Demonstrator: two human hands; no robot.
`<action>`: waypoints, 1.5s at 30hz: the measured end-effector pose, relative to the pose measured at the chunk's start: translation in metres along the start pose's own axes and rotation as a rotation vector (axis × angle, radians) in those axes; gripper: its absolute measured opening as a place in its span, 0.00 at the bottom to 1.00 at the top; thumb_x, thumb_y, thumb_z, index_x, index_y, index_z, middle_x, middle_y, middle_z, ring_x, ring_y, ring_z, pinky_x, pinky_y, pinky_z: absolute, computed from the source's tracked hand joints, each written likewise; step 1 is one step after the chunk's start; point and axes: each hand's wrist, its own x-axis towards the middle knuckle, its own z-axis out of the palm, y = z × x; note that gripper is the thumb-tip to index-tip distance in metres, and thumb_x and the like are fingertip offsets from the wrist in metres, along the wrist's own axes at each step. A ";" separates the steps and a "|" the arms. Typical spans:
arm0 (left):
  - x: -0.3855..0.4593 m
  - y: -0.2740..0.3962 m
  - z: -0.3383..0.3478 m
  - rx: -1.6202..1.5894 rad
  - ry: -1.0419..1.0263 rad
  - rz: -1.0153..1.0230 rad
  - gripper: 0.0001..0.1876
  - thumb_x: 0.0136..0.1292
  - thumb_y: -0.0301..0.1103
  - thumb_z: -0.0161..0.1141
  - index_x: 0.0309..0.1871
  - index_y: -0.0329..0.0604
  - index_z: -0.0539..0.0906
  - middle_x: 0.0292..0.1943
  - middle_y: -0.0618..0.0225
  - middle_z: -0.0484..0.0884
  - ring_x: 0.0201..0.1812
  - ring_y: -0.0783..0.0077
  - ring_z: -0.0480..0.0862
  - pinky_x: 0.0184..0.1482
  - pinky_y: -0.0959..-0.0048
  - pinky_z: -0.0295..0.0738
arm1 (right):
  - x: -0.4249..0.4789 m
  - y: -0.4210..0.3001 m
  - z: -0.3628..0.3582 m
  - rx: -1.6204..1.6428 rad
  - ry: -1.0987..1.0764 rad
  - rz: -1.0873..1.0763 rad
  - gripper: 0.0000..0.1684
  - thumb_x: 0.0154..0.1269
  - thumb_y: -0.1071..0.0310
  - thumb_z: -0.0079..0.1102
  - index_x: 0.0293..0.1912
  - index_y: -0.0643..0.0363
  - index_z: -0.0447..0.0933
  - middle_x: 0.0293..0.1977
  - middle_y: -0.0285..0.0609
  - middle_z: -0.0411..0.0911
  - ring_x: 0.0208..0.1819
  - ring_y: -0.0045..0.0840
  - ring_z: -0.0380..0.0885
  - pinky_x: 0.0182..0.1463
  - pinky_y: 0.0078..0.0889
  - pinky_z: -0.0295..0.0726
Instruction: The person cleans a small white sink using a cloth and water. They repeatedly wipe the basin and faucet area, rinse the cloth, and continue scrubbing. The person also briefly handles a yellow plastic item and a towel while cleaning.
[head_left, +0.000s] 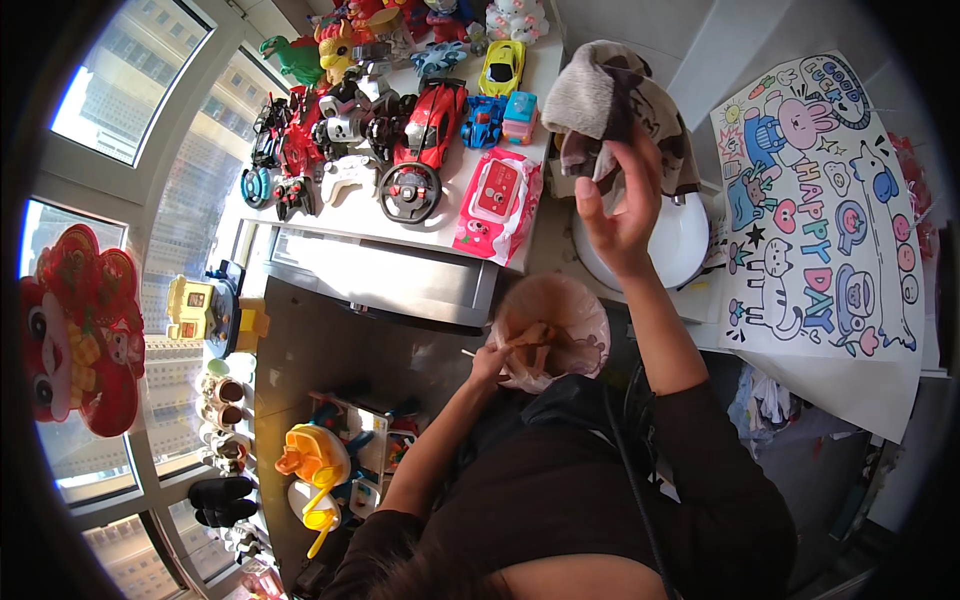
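My right hand (626, 206) is raised over a white washbasin (679, 240), its fingers curved and apart. Just beyond the fingertips hangs a grey and brown patterned towel (664, 112); whether the hand touches it is not plain. Lower down, my left hand (491, 364) is at the rim of a bin lined with a pink plastic bag (589, 307). A thin white stick (469, 352) pokes out beside that hand. Crumpled waste (536, 341) lies inside the bin. What the left fingers close on is too small to tell.
Toy cars, a red one (435, 124) among them, controllers and a pink wipes pack (499, 202) crowd the white counter (337, 225) at left. A drawn poster (817, 210) stands at right. Shoes (221, 397) line the window; an orange toy (311, 454) is on the floor side.
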 end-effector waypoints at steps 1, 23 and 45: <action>-0.002 0.001 0.000 0.000 0.008 0.001 0.13 0.62 0.39 0.53 0.46 0.43 0.75 0.37 0.65 0.76 0.37 0.66 0.77 0.39 0.60 0.76 | 0.005 -0.003 0.016 0.061 -0.112 0.033 0.21 0.54 0.62 0.61 0.46 0.63 0.73 0.51 0.52 0.68 0.53 0.41 0.68 0.56 0.35 0.67; -0.008 -0.014 0.001 -0.047 -0.007 -0.029 0.12 0.64 0.36 0.51 0.48 0.43 0.75 0.43 0.64 0.78 0.43 0.65 0.78 0.43 0.58 0.74 | -0.227 0.195 -0.179 -0.813 0.331 0.914 0.12 0.55 0.69 0.58 0.41 0.60 0.75 0.40 0.46 0.75 0.42 0.34 0.74 0.46 0.34 0.73; -0.019 0.008 0.018 -0.062 0.081 -0.063 0.09 0.63 0.36 0.53 0.42 0.43 0.78 0.35 0.71 0.80 0.34 0.76 0.79 0.33 0.74 0.76 | -0.272 0.312 -0.259 -0.530 0.373 1.311 0.26 0.57 0.68 0.52 0.58 0.56 0.67 0.58 0.45 0.65 0.61 0.33 0.62 0.63 0.32 0.59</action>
